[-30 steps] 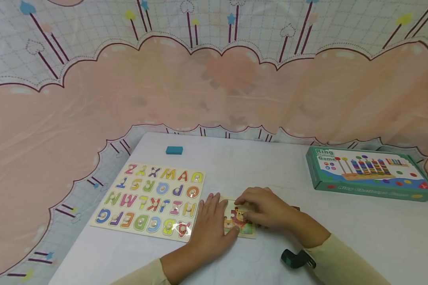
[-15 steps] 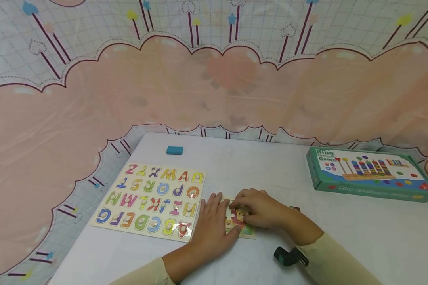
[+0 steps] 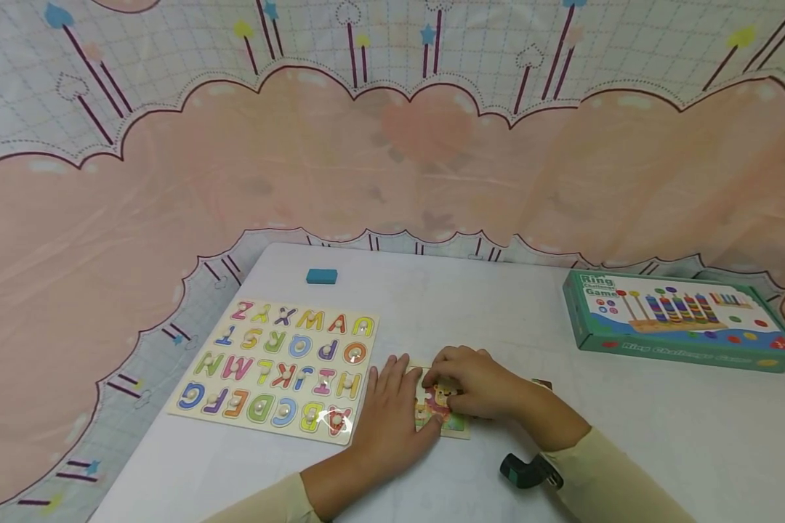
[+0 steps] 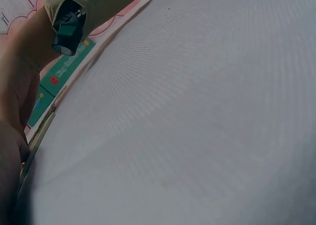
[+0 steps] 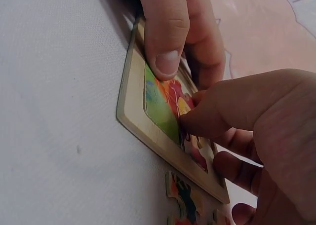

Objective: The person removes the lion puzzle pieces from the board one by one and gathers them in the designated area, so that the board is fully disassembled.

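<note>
A small wooden jigsaw puzzle (image 3: 440, 407) with a bear picture lies on the white table between both hands. My left hand (image 3: 389, 414) rests flat with straight fingers along its left side, and the left thumb (image 5: 167, 57) presses on the picture. With curled thumb and fingers, my right hand (image 3: 480, 381) pinches a bear puzzle piece (image 5: 183, 106) at the middle of the puzzle's frame (image 5: 127, 106); its fingertips partly cover the piece. Loose puzzle pieces (image 5: 183, 193) lie beside the frame, mostly hidden under the right hand in the head view.
A wooden alphabet board (image 3: 271, 367) with knobbed letters lies left of the left hand. A blue block (image 3: 322, 276) sits farther back. The green ring game box (image 3: 683, 319) stands at the back right. A black wrist camera (image 3: 530, 471) hangs at the right sleeve.
My right hand and forearm have shifted slightly left over the puzzle. The bear piece now appears more level in the picture. The left hand has stayed almost still.
</note>
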`<state>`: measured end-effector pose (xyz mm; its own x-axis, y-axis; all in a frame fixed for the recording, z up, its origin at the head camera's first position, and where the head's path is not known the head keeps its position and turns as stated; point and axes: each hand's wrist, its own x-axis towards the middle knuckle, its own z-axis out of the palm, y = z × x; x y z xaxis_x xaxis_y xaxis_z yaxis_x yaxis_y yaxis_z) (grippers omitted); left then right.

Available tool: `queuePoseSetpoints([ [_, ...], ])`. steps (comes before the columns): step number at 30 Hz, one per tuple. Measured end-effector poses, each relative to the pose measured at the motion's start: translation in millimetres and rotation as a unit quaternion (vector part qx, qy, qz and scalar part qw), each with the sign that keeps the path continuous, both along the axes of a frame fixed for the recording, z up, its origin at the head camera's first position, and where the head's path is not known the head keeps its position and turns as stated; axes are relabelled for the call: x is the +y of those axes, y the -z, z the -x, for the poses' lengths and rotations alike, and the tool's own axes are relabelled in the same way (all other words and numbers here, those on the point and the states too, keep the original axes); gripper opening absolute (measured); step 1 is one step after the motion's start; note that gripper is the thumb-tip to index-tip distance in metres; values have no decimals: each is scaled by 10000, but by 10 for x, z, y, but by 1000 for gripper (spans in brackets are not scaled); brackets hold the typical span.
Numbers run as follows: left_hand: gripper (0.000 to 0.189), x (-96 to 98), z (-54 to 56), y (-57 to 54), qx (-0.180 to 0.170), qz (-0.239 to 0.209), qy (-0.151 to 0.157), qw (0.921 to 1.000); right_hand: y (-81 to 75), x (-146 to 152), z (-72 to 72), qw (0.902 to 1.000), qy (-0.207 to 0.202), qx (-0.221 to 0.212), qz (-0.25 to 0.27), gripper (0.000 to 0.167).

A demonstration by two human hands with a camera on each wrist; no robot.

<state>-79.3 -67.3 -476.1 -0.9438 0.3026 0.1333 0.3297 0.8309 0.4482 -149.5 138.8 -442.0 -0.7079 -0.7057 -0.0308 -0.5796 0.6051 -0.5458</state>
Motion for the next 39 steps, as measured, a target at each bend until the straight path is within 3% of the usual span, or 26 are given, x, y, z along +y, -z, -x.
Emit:
queuePoseSetpoints([
  [11, 74, 0, -6, 12, -106, -15, -45, 9999, -35, -19, -21, 9998, 126, -159, 59, 38],
  [17, 72, -1, -5, 20, 29, -20, -29, 10000, -49, -32, -33, 9997, 196, -170, 15, 38],
  [29, 74, 0, -7, 2, -56, -108, -28, 9999, -37, -31, -48, 9998, 116, 163, 18, 39],
  [39, 71, -3, -2, -5, -79, -42, -47, 9999, -52, -33, -55, 10000, 3, 2, 62, 44],
])
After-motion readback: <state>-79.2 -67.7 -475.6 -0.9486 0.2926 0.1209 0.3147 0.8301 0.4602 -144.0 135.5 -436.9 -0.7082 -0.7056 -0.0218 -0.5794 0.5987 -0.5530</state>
